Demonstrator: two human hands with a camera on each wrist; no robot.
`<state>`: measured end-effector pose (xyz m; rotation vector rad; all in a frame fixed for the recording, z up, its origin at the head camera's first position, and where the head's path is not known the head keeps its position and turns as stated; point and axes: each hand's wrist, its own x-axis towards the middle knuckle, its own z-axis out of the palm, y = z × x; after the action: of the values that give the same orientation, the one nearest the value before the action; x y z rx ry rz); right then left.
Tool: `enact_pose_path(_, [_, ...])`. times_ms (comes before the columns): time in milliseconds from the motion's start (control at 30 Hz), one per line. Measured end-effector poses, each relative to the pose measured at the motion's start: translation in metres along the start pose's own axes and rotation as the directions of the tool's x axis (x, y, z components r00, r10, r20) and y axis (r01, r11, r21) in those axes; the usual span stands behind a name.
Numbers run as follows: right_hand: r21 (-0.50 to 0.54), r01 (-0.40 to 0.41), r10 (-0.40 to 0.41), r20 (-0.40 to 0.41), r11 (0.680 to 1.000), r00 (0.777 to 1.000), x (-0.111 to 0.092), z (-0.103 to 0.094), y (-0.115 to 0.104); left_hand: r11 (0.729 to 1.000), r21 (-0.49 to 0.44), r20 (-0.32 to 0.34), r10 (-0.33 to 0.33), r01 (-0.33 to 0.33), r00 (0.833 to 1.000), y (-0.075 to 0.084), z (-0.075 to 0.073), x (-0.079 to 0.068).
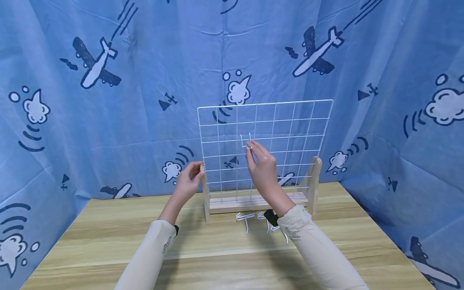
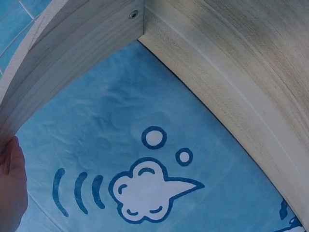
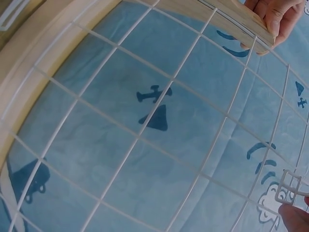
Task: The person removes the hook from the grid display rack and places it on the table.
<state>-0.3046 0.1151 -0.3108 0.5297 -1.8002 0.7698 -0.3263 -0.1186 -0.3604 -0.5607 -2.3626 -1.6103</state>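
Note:
A white wire grid panel [image 1: 265,103] stands upright in a wooden stand [image 1: 237,206] on the table. My left hand [image 1: 187,181] grips the top of the stand's left upright [image 1: 206,197]; in the right wrist view its thumb and fingers lie on both sides of that wood. With thumb and fingertips, my right hand [image 1: 264,167] pinches a small white wire hook [image 3: 288,187] in front of the grid's upper left part. Two prongs of the hook point upward in the head view. Only the fingertips [image 3: 295,218] of this hand show in the right wrist view.
Several more white wire hooks [image 1: 246,217] lie on the wooden table [image 1: 203,257] in front of the stand, partly covered by my right wrist. The stand's right upright [image 1: 314,185] holds the grid's other side. A blue patterned curtain [image 1: 152,104] hangs behind and at both sides.

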Motion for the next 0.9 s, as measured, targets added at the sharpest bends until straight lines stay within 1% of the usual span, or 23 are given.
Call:
enact_pose_path(200, [0.012, 0.034, -0.034, -0.030, 0.999, 0.999, -0.003, -0.004, 0.004, 1.000, -0.009, -0.001, -0.004, 0.004, 1.000, -0.001, 0.000, -0.001])
enact_pose_path(267, [0.011, 0.042, -0.041, -0.026, 0.999, 0.999, -0.004, -0.005, 0.005, 1.000, -0.008, -0.003, -0.003, 0.003, 1.000, -0.001, 0.000, 0.000])
enact_pose_path(500, [-0.002, 0.049, -0.049, 0.027, 0.999, 0.998, -0.008, -0.015, 0.005, 1.000, -0.011, -0.005, -0.007, 0.007, 1.000, 0.000, 0.001, 0.001])
enact_pose_path(900, [-0.002, 0.106, -0.106, 0.031, 0.994, 0.994, -0.019, -0.025, 0.009, 1.000, 0.000, -0.003, -0.011, 0.011, 1.000, 0.002, 0.001, 0.000])
